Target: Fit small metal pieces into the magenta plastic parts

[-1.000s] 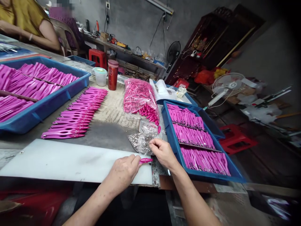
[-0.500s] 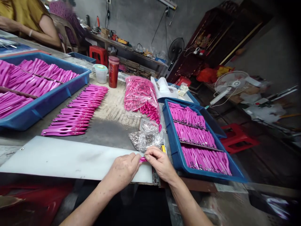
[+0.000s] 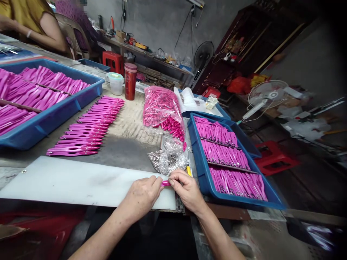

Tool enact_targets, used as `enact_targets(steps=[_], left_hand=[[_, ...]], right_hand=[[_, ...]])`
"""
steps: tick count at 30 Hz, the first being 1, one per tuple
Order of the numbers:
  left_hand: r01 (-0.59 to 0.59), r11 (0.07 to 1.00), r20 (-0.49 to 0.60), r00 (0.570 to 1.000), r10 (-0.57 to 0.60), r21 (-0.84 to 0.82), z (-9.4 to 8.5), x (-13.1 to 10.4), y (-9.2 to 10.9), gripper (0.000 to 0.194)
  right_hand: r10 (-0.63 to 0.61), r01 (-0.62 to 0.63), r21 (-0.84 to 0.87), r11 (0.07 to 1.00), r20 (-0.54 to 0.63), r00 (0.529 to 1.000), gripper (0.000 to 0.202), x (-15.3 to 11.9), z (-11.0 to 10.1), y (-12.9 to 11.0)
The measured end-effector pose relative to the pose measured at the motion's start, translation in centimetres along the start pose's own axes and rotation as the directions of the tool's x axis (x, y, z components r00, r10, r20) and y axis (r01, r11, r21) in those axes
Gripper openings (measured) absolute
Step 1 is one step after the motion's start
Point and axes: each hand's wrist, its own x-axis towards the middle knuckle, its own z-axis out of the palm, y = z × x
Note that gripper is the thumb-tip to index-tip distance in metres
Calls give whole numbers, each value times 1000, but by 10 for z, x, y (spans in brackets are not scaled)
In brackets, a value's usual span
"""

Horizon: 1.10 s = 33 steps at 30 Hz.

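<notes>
A small glossy pink plastic piece [image 3: 165, 183] shows between my hands, above the right end of a white board [image 3: 81, 180]. My left hand [image 3: 143, 195] is closed around it, so that only its pointed end sticks out. My right hand [image 3: 184, 187] is closed in a pinch at that end; whatever its fingertips hold is too small to make out. Just beyond the hands, a clear plastic bag [image 3: 173, 159] lies with many small shiny metal parts [image 3: 155, 160]. A yellow-ended object [image 3: 188, 170] lies behind my right hand.
Pink plastic handles fill a blue tray [image 3: 197, 173] on the right and a blue tray [image 3: 40, 126] on the left. A row of pink pieces [image 3: 84, 133] lies between. Farther back stand a pink-filled bag [image 3: 162, 108], a red tumbler [image 3: 130, 81] and a lidded tub [image 3: 116, 85]. A co-worker [image 3: 40, 25] sits far left.
My right hand has shifted slightly to the right, and a little more of the pink piece shows. My left hand keeps its hold in nearly the same place.
</notes>
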Motion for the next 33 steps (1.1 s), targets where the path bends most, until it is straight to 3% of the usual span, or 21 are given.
enact_targets(steps=[10, 16, 22, 33], left_hand=[[0, 999, 46, 999, -2, 52, 2, -2, 2, 14], [-5, 999, 59, 998, 2, 51, 0, 0, 2, 13], [2, 999, 45, 999, -3, 39, 0, -1, 2, 12], [-23, 999, 62, 998, 22, 22, 0, -1, 0, 13]], right_hand=[[-124, 144, -268, 953, 92, 988, 21, 0, -4, -7], [13, 14, -183, 983, 145, 989, 14, 3, -10, -9], [46, -29, -100, 995, 173, 984, 20, 4, -13, -11], [173, -140, -218, 966, 142, 975, 26, 5, -2, -11]])
